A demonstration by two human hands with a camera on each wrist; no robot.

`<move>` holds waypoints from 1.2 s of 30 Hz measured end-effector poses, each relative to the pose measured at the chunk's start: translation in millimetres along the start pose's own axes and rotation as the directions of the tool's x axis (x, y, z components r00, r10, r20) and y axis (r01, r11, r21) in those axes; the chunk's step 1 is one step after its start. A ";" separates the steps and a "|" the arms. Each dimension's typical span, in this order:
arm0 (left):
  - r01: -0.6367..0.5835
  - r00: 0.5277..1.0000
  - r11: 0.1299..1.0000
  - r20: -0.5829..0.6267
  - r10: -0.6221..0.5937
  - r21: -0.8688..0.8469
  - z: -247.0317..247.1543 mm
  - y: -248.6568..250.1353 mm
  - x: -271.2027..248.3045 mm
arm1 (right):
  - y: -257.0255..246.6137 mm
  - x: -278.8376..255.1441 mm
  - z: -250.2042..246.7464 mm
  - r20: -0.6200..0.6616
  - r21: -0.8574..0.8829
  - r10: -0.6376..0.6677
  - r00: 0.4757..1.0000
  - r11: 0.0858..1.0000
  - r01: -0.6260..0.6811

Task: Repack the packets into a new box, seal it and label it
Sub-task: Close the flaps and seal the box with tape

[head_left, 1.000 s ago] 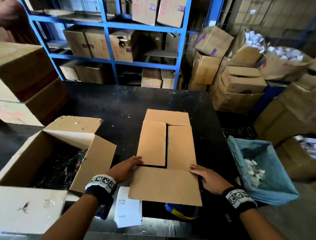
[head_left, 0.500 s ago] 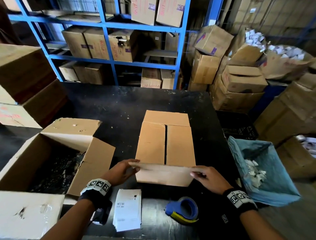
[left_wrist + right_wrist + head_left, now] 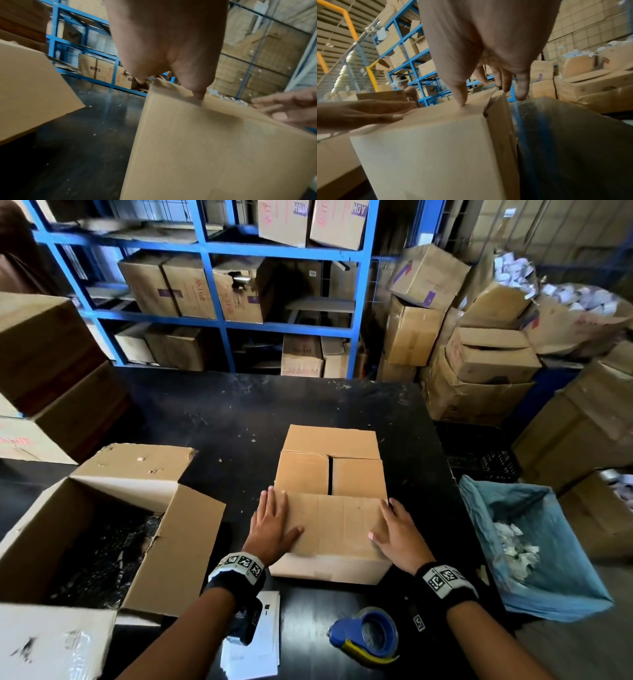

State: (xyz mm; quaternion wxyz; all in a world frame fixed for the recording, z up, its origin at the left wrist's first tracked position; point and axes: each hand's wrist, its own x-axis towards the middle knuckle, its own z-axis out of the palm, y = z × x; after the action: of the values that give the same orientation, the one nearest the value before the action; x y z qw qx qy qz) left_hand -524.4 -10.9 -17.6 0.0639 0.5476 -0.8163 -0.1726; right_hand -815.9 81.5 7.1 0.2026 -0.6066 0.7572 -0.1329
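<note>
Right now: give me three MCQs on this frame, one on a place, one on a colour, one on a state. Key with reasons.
1. Where does the tape dispenser lie?
A. inside the open box
B. on the table's near edge, between the forearms
C. on the blue rack

2. What colour is the bin liner right of the table?
A. light blue
B. red
C. black

3. How is the near flap of the new box?
A. upright
C. torn off
B. folded down under both hands

Key: B, it sits on the table edge nearest the camera; A, the bag is pale blue; B, the left hand and right hand press it flat.
</note>
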 end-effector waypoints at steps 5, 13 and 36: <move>-0.136 0.984 0.963 0.145 0.104 0.232 7.5 22.2 28.2 | -8.6 19.5 -2.5 0.166 -0.174 -0.122 0.978 0.973 0.151; -0.148 0.985 0.963 0.125 0.122 0.223 18.4 31.1 69.9 | -29.3 81.5 -30.9 0.213 -0.257 -0.109 0.971 0.953 0.163; -0.093 0.993 0.956 0.091 0.071 0.277 21.1 32.1 65.2 | -66.1 314.0 -40.0 0.151 -0.330 0.042 0.988 0.944 0.010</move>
State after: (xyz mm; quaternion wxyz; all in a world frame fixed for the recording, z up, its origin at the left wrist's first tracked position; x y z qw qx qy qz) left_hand -584.2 -55.2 -31.5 -0.0402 0.5093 -0.8564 -0.0739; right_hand -834.7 -240.7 26.3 0.1579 -0.6343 0.7555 0.0449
